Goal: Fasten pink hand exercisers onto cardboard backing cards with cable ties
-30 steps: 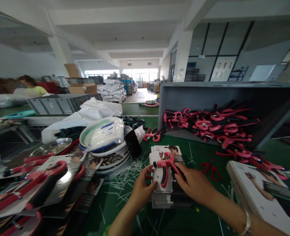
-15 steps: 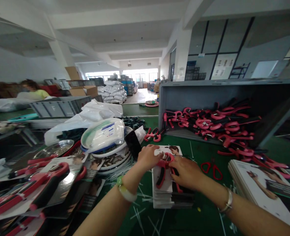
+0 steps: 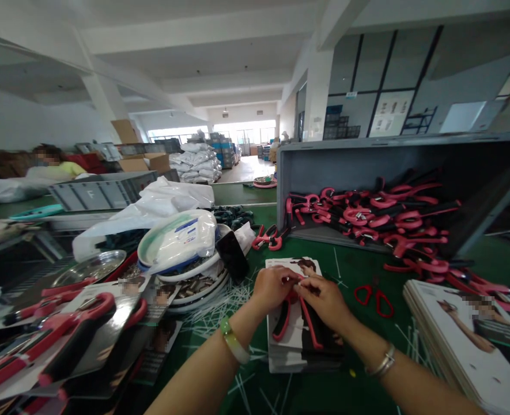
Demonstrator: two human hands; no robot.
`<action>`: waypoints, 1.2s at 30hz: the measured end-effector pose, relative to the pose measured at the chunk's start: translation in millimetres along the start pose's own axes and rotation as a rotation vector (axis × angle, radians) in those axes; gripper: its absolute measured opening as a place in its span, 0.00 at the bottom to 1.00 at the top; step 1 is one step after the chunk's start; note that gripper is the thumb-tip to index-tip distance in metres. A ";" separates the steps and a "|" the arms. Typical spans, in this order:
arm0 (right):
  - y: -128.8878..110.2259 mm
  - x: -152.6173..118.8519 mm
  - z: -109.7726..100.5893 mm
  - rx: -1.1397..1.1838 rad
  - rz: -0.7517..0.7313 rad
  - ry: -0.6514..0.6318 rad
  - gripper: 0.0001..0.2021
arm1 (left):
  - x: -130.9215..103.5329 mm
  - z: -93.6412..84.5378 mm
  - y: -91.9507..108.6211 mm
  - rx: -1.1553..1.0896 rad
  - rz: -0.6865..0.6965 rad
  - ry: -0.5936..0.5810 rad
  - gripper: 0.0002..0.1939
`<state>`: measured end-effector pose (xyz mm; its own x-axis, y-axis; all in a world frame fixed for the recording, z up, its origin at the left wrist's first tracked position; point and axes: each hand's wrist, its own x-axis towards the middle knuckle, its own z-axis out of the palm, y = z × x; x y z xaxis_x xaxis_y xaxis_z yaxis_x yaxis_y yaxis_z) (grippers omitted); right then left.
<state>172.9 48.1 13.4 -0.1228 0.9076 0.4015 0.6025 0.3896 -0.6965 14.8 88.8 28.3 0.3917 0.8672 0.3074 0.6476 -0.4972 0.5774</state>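
Pink-and-black-handled clippers (image 3: pixel 306 314) lie on a card at the top of a stack of printed cards (image 3: pixel 295 364), their handles spread toward me. My left hand (image 3: pixel 273 291) is closed around the head of the clippers from the left. From the right, my right hand (image 3: pixel 324 295) is closed in a pinch at the same spot, its fingertips almost meeting the left ones. Whatever small thing sits between the right fingertips is hidden. The fingers cover most of the clippers' head.
A grey crate (image 3: pixel 388 144) on its side holds many such clippers. Red-handled scissors (image 3: pixel 373 297) and another card stack (image 3: pixel 466 346) lie right. Left are a dark phone (image 3: pixel 232 256), round trays (image 3: pixel 151 262), carded clippers (image 3: pixel 64 328) and thin white strips (image 3: pixel 211 311). A person (image 3: pixel 64 164) is far left.
Both hands have drawn together over the clippers' head, fingertips now pinched close to each other. The clippers remain on the card stack, handles more exposed. The view has shifted slightly.
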 end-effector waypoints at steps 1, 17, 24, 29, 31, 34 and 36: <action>-0.7 -0.4 1.6 0.033 0.027 -0.006 0.12 | -2.3 0.8 -0.6 0.016 0.024 0.014 0.10; -3.1 -7.1 3.8 0.172 0.133 0.007 0.14 | -11.8 5.4 1.2 0.112 0.147 0.073 0.12; 0.6 2.4 2.6 0.146 0.183 -0.077 0.15 | -11.0 12.3 -8.8 -0.052 0.151 0.046 0.14; 1.8 10.4 -1.0 0.116 0.199 -0.095 0.13 | -17.5 -3.3 -8.1 -0.377 0.168 -0.111 0.15; 1.4 11.2 -0.8 0.109 0.188 -0.113 0.13 | -19.0 -8.6 -6.6 -0.428 0.175 -0.146 0.14; 1.1 8.5 2.2 0.097 0.164 -0.110 0.11 | -18.2 -7.0 -5.2 -0.347 0.122 -0.098 0.08; 1.6 4.0 5.2 0.116 0.156 -0.041 0.08 | -17.5 -1.8 -3.9 -0.279 0.115 -0.007 0.07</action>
<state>169.3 53.2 10.8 -0.0682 0.9631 0.2602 0.5221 0.2567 -0.8133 4.3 75.5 22.0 0.4572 0.8051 0.3779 0.3949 -0.5644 0.7249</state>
